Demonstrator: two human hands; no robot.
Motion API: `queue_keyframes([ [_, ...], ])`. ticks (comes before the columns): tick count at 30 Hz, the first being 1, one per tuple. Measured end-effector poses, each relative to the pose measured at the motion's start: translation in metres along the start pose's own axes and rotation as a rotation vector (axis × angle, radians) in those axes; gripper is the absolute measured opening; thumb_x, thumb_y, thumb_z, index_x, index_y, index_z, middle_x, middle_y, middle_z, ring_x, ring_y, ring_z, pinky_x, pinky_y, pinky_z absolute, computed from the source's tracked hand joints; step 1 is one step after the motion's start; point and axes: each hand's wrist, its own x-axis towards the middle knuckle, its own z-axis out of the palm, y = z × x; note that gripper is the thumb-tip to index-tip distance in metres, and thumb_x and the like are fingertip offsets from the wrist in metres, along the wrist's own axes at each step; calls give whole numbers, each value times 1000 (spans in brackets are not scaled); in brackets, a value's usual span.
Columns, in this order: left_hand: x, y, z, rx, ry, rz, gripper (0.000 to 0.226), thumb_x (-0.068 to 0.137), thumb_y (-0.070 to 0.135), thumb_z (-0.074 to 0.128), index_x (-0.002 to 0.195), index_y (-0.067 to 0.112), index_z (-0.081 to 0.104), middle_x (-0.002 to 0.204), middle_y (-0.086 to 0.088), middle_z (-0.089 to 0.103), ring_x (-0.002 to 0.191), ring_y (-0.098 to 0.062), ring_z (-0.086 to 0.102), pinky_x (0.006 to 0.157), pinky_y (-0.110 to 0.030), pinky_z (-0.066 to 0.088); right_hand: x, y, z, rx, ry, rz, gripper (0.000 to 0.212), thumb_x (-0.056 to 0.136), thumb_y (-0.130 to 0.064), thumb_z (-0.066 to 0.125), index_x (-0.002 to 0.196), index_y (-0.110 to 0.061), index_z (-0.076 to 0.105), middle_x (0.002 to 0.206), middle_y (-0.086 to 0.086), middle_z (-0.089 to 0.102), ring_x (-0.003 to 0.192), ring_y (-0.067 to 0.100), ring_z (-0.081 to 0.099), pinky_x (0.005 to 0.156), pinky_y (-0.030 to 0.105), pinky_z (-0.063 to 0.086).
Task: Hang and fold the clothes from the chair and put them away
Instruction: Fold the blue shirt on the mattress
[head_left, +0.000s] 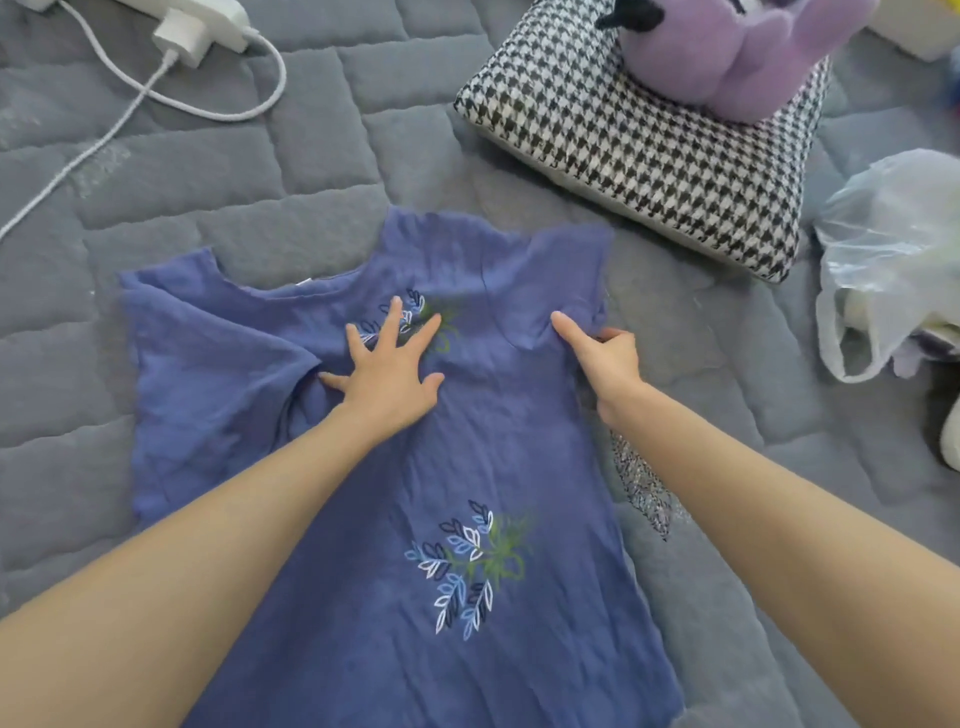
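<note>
Nearest you is the hem end of the one blue shirt (363, 597), which lies spread face up on the grey quilted bed cover (208, 197). It carries two leaf prints. The lower print (467, 571) sits well back from your fingers, toward you, and the upper print (415, 317) is partly under the left fingers (395, 317).

Both hands are on the shirt. Your left hand (387, 382) presses flat on the chest, all five fingers spread wide and straight, holding nothing. Your right hand (608, 358) is at the shirt's side edge below the sleeve. Its index finger (569, 327) lies straight on the cloth while the other fingers curl in on the fabric, which puckers around them.

One patch of dark mesh fabric (641, 493) shows at the shirt's edge, behind the right fingers toward you. Beyond the right fingers lies one houndstooth cushion (639, 150) with one purple plush toy (727, 47) resting on it. One clear plastic bag (893, 260) sits well out to the right of them. Far beyond the left fingers are one white charger (182, 41) and its one cable (104, 135), trailing across the cover.
</note>
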Motion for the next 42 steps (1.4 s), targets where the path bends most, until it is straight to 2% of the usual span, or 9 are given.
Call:
queue_keyframes([
  [7,17,-4,-14,83,-42,17,67,90,44,53,146,50,16,160,3,-8,146,-32,1,113,-61,11,-4,-3,4,116,182,-86,9,90,-16,59,88,-9,54,86,3,55,79,16,48,67,28,40],
  [12,23,-6,-45,-135,-58,65,48,96,30,46,143,37,38,156,-3,27,136,-21,37,102,-27,28,-49,-15,19,31,48,-552,20,89,-8,50,79,-21,39,57,-16,43,49,1,38,50,18,30],
  [15,12,-22,-62,-164,234,86,42,94,12,42,132,24,56,132,-5,59,117,-25,55,94,-29,38,-73,-10,35,-541,-282,-908,27,84,-6,54,111,-11,54,102,-8,63,97,6,56,86,24,38],
  [18,-3,-41,-67,-265,476,120,45,91,0,37,128,14,57,131,-7,59,123,-24,51,101,-27,34,-77,3,46,-1120,-589,-918,18,88,-18,55,102,-9,51,148,5,40,144,24,21,118,50,6],
  [21,-13,-65,-65,-292,532,146,48,94,-3,33,136,11,50,142,-7,48,133,-20,41,103,-17,25,-80,9,48,-1101,-662,-840,22,94,-40,54,99,-20,57,152,-5,37,146,16,19,118,53,-1],
  [24,-21,-92,-63,-271,508,108,58,91,-11,31,143,14,40,154,-6,30,144,-19,21,112,-29,21,-79,-1,51,-972,-446,-999,15,95,-25,54,107,-18,60,138,-2,52,135,17,39,113,44,25],
  [30,-26,-135,-77,-130,437,-11,86,72,-20,42,149,16,26,160,-7,7,147,-29,-1,117,-51,14,-60,-25,83,-1069,-304,-991,52,87,4,46,138,-8,45,153,7,31,143,22,23,113,33,25],
  [38,5,-164,-102,51,264,-142,118,65,15,71,151,30,-8,158,-6,-20,144,-25,-22,114,-56,-3,-16,-62,128,-1428,-200,-993,101,78,-27,76,153,-12,10,161,11,2,148,31,-4,119,49,5],
  [42,24,-168,-112,96,226,-184,130,62,26,82,151,20,-13,160,-8,-6,146,-27,-14,112,-60,-5,-6,-84,143,-1575,-208,-930,135,59,-37,88,153,-15,-6,160,15,5,147,35,-8,116,56,-1],
])
